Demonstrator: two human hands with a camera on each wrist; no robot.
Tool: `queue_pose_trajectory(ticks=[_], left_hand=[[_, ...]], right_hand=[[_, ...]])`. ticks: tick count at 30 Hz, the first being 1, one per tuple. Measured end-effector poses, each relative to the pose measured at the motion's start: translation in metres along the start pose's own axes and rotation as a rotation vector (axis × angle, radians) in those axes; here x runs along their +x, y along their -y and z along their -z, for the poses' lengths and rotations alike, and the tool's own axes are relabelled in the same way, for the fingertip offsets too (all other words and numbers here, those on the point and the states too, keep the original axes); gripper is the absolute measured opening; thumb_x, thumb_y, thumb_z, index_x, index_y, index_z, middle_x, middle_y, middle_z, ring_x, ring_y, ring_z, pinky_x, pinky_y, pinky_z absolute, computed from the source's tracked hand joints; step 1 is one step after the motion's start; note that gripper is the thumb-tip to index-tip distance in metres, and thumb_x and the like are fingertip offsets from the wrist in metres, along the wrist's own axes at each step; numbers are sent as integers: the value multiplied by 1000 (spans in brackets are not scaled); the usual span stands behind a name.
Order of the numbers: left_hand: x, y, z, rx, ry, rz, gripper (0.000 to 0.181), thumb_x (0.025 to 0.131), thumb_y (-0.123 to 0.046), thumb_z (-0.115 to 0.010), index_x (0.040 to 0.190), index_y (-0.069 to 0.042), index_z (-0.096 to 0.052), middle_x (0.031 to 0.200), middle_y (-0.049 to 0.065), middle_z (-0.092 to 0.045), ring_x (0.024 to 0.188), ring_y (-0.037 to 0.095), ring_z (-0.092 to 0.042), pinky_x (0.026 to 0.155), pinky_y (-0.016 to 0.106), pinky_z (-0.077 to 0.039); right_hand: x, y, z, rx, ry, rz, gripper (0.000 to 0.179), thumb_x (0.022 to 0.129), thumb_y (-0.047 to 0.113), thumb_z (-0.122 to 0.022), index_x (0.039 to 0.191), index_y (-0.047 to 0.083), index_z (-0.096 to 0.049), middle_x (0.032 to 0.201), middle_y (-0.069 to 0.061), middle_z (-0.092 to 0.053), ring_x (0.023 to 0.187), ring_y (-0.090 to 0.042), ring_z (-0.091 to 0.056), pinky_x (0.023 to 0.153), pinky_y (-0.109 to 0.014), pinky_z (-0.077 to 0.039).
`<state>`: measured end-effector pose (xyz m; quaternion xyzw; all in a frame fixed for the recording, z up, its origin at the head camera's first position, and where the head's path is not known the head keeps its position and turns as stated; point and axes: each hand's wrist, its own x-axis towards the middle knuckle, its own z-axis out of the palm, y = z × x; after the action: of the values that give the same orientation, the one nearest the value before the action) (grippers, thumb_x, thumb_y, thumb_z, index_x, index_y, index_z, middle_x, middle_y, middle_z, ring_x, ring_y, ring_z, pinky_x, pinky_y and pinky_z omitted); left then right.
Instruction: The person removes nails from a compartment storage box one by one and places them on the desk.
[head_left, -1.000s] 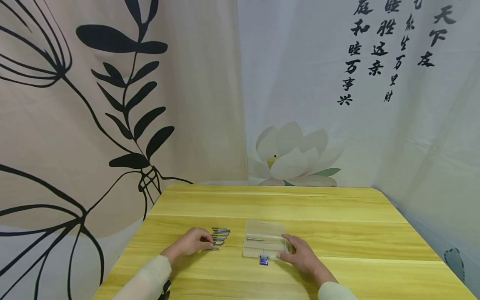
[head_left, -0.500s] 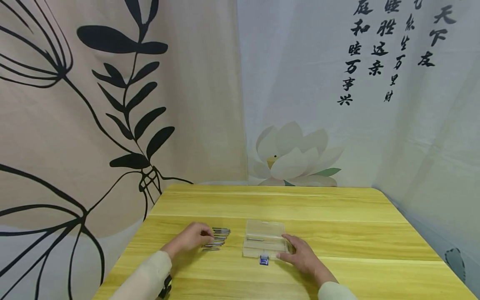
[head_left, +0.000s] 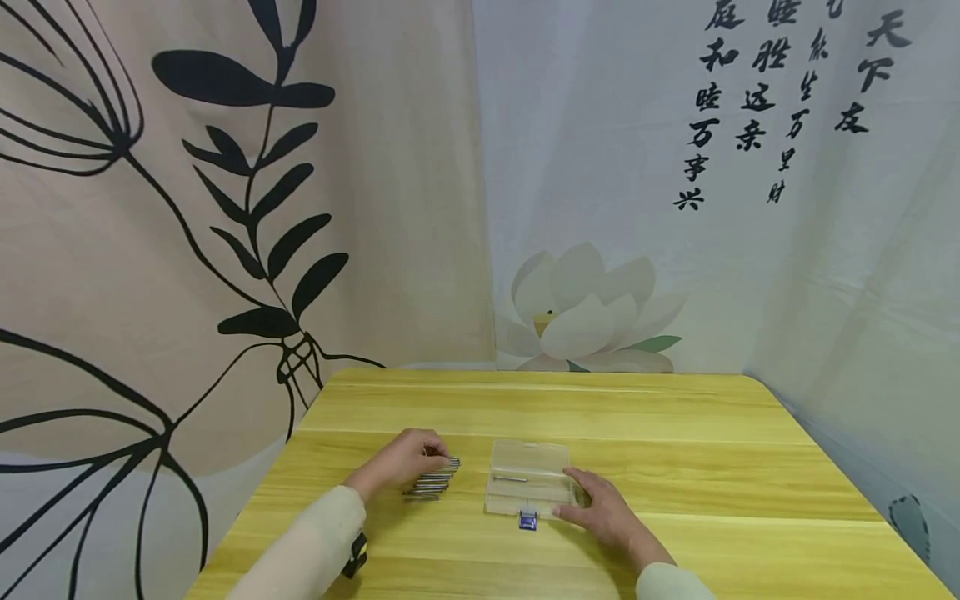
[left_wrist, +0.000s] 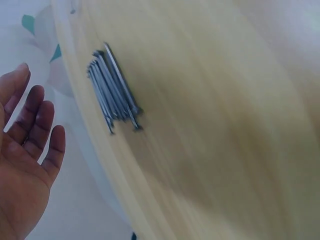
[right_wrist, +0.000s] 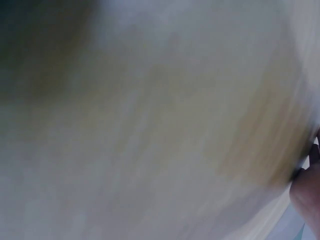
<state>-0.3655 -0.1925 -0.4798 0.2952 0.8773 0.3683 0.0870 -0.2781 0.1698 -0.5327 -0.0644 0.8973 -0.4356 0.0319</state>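
Several grey metal nails (head_left: 431,483) lie side by side in a row on the table, left of a clear plastic box (head_left: 529,455). My left hand (head_left: 408,457) is over the far end of that row, its fingertips right at the farthest nails. In the left wrist view, the hand (left_wrist: 25,150) has loosely bent fingers and nothing shows between them; the nails (left_wrist: 112,87) lie beside it. My right hand (head_left: 603,512) grips the box's right side, thumb at the front corner and fingers farther back. One nail (head_left: 510,479) lies inside the open box.
A blue tab (head_left: 528,521) sticks out at the box's front edge. The wooden table (head_left: 675,433) reaches back to a printed curtain (head_left: 420,250). A black strap-like piece (head_left: 356,556) hangs under the left sleeve. The right wrist view is mostly blurred.
My left hand has moved from the near end of the nail row, away and to the right, to its far end. The right hand and the box have stayed put.
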Motion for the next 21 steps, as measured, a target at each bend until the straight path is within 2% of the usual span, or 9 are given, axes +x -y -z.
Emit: queue_pose_trajectory(ticks=[7, 13, 21], left_hand=[[16, -18, -8, -29, -3, 6, 14, 98, -22, -65, 101, -11, -73, 97, -5, -65, 82, 15, -57, 71, 34, -48], [33, -27, -18, -37, -21, -20, 14, 98, -23, -66, 103, -11, -72, 96, -6, -64, 85, 17, -57, 72, 32, -48], [51, -37, -34, -18, -42, -60, 14, 96, -17, -68, 102, -6, -74, 96, -4, -65, 88, 21, -60, 74, 34, -48]], right_hand=[[1, 0, -1, -7, -2, 3, 74, 85, 37, -79, 146, 9, -49, 149, -30, -37, 137, -53, -27, 107, -69, -21], [2, -1, -1, 0, -6, 5, 74, 84, 36, -80, 146, 9, -49, 149, -31, -37, 137, -53, -28, 107, -69, -22], [2, -2, -2, 3, 2, 13, 74, 85, 36, -79, 146, 8, -49, 148, -30, -37, 137, -53, -29, 107, -68, -22]])
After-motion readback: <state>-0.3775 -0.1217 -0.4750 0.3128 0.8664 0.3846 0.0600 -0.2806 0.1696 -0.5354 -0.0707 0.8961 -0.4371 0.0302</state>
